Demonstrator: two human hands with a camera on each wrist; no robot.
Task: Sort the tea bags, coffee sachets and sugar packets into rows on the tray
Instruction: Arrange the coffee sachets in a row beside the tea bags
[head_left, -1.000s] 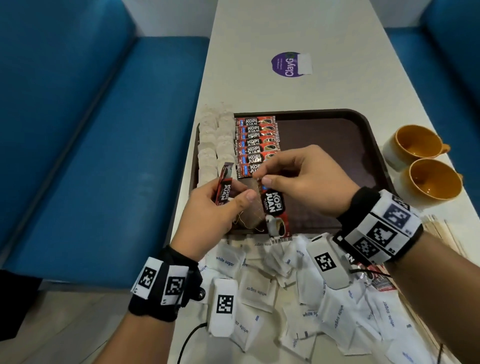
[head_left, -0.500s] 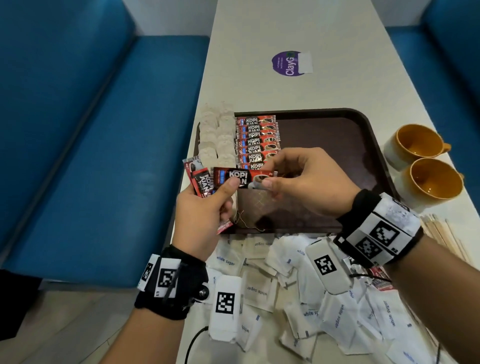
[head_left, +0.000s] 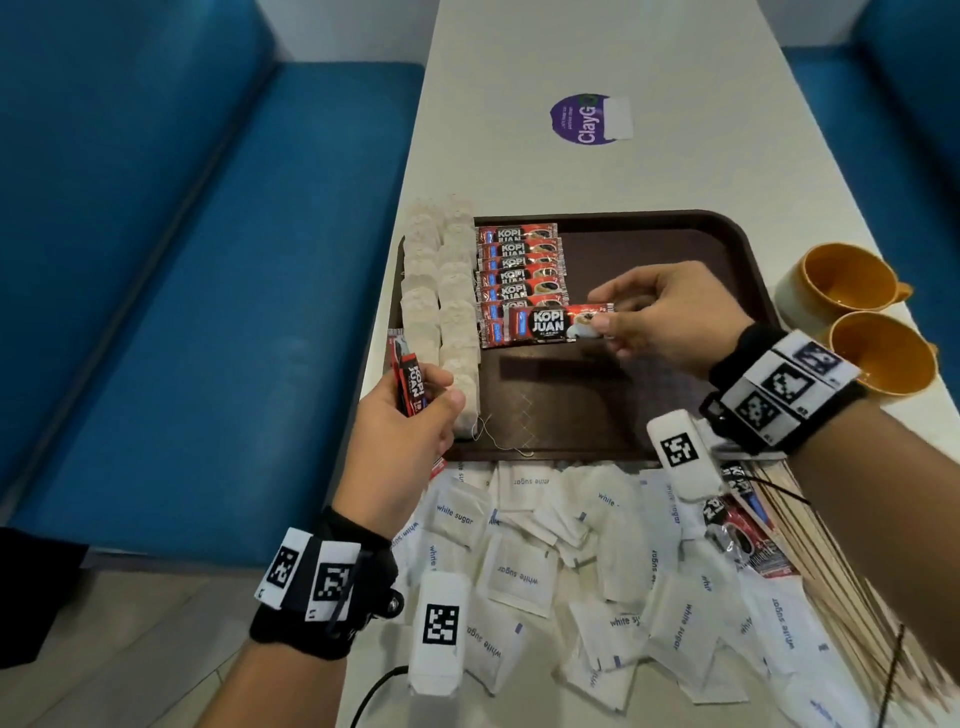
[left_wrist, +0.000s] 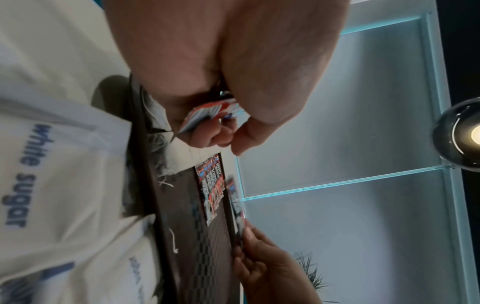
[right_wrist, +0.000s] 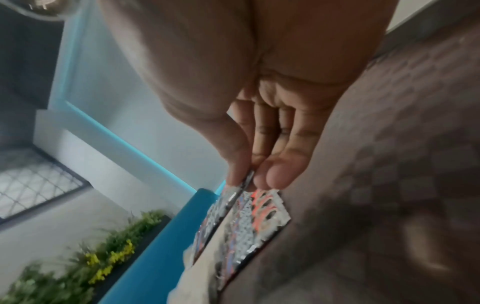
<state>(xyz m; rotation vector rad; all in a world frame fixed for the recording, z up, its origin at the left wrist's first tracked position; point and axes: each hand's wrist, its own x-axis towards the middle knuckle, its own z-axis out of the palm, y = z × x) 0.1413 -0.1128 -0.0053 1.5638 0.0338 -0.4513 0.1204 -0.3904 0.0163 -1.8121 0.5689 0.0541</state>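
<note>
A brown tray (head_left: 675, 234) holds two columns of tea bags (head_left: 441, 291) at its left and a row of red coffee sachets (head_left: 519, 270) beside them. My right hand (head_left: 602, 325) pinches one coffee sachet (head_left: 550, 325) by its right end, flat, just over the near end of that row; the right wrist view shows the pinch (right_wrist: 246, 181). My left hand (head_left: 415, 395) grips a few coffee sachets (head_left: 410, 384) upright at the tray's left edge, also seen as sachet ends (left_wrist: 207, 115). White sugar packets (head_left: 519, 571) lie heaped on the table in front of the tray.
Two orange cups (head_left: 852, 280) stand right of the tray. Wooden stirrers (head_left: 810, 545) and another coffee sachet (head_left: 743, 535) lie at the right of the sugar pile. A purple sticker (head_left: 582, 119) is on the table beyond. Blue benches (head_left: 208, 260) flank the table.
My right hand took one sachet from the left hand's bunch, turned it flat and carried it right and away to the row's near end. The left hand drew back to the tray's left edge.
</note>
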